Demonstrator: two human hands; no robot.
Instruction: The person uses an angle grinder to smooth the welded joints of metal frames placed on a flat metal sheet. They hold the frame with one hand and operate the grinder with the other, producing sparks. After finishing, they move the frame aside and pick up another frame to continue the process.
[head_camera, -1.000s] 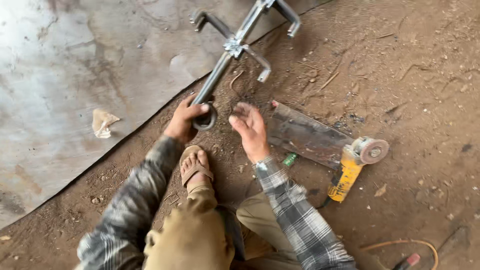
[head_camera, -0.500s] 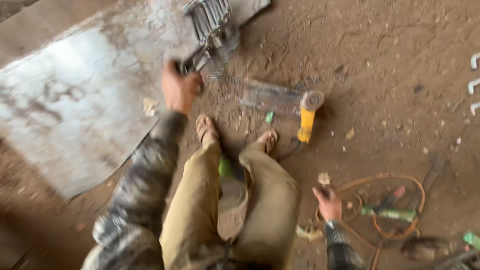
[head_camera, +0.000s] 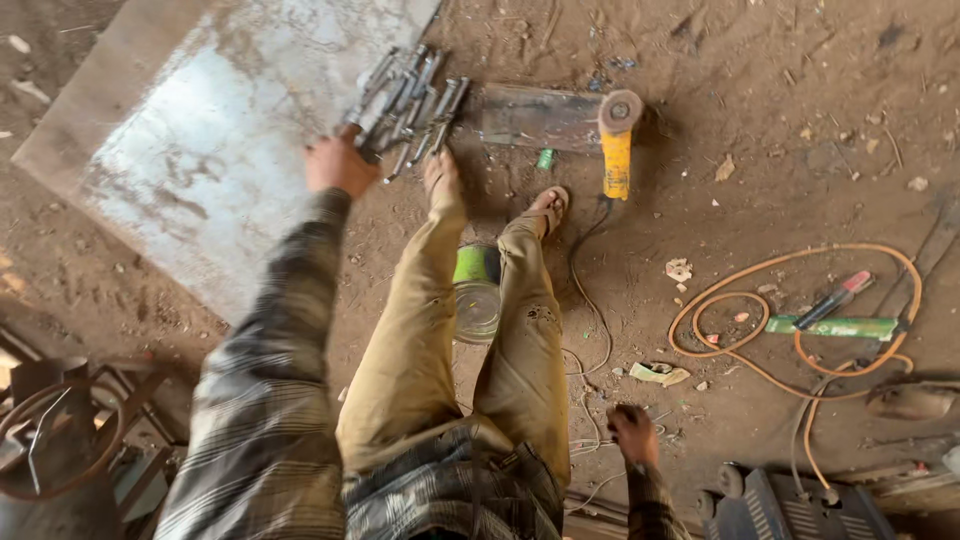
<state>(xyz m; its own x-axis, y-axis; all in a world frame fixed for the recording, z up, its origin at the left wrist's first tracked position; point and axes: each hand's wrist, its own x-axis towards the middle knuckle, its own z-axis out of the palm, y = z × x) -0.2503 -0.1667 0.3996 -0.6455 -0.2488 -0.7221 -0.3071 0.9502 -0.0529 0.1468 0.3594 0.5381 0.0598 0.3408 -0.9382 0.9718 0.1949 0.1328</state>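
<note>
Metal frame (head_camera: 410, 100) gripped by left hand (head_camera: 340, 165) on steel sheet (head_camera: 230, 150).
Right hand (head_camera: 632, 428) down at dirt floor by thin wires (head_camera: 585, 450); its grip unclear.

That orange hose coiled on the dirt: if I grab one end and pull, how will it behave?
The orange hose lies in loose loops, so it is probably floppy and would uncoil rather than lift whole. It may drag the green tool lying across it, and likely snags in the dirt.
</note>
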